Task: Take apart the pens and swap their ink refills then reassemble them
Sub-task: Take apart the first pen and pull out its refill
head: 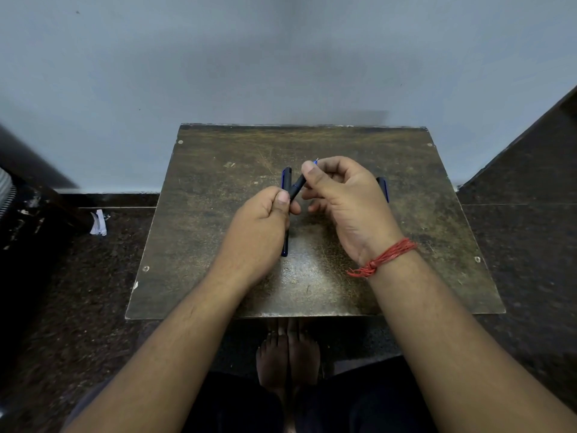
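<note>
Above the middle of a small worn wooden table [218, 245], both hands hold one dark pen [296, 186] that slants up to the right. My left hand [265, 223] pinches its lower end. My right hand [340, 195] grips its upper end, where a thin blue tip [316, 161] pokes out past the thumb. A second dark blue pen [286, 179] lies on the table behind my left hand, its lower end [284, 250] showing below the hand. Another dark blue pen piece [383, 187] lies to the right, partly hidden by my right hand.
The table stands against a pale wall [281, 57] on a dark speckled floor [78, 292]. A crumpled bit of white paper [99, 222] lies on the floor to the left. Bare feet [288, 354] show under the table's front edge. A red thread band [385, 256] circles my right wrist.
</note>
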A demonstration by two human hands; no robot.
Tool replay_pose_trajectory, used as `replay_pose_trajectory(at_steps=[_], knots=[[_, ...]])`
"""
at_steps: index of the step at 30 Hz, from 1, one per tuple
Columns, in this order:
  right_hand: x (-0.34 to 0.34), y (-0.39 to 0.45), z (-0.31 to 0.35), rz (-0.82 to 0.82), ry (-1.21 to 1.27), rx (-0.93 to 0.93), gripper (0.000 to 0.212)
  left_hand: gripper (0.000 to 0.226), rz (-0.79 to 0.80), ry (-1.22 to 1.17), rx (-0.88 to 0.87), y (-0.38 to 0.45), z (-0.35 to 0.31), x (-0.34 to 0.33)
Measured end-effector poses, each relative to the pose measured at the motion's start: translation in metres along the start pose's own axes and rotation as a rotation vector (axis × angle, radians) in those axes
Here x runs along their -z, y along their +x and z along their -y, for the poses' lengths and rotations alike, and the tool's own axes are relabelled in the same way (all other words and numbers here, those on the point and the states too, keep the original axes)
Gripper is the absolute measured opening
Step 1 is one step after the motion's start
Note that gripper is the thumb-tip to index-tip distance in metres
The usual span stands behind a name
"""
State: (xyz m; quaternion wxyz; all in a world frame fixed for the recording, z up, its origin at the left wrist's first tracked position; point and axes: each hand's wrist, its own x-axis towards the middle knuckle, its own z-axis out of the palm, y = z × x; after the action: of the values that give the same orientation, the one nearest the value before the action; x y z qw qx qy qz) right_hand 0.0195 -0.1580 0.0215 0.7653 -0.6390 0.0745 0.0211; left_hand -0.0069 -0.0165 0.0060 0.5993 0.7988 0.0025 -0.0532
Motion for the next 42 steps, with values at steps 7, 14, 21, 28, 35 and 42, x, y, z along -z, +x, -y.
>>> replay_pose_trajectory(at_steps=[7,14,21,28,35,42], knots=[[0.0,-0.001,0.005,0.042,0.099,-0.048,0.013,0.034,-0.007,0.028,0.007,-0.001,-0.001,-0.001],[-0.001,-0.001,0.002,0.002,-0.008,-0.009,0.016,0.033,-0.004,0.021,0.011,-0.002,-0.003,-0.001],[0.002,-0.001,0.001,0.061,0.011,-0.007,0.008,0.034,-0.017,0.029,0.014,-0.002,-0.003,0.0],[-0.002,-0.003,0.006,0.03,0.089,-0.064,0.016,0.033,-0.029,0.065,0.024,-0.004,-0.007,0.0],[0.0,-0.002,0.003,-0.016,-0.046,-0.017,0.008,0.033,-0.051,0.104,0.005,-0.004,-0.009,0.0],[0.002,-0.003,0.007,0.062,0.092,-0.09,0.019,0.033,-0.048,0.078,0.018,-0.005,-0.01,0.001]])
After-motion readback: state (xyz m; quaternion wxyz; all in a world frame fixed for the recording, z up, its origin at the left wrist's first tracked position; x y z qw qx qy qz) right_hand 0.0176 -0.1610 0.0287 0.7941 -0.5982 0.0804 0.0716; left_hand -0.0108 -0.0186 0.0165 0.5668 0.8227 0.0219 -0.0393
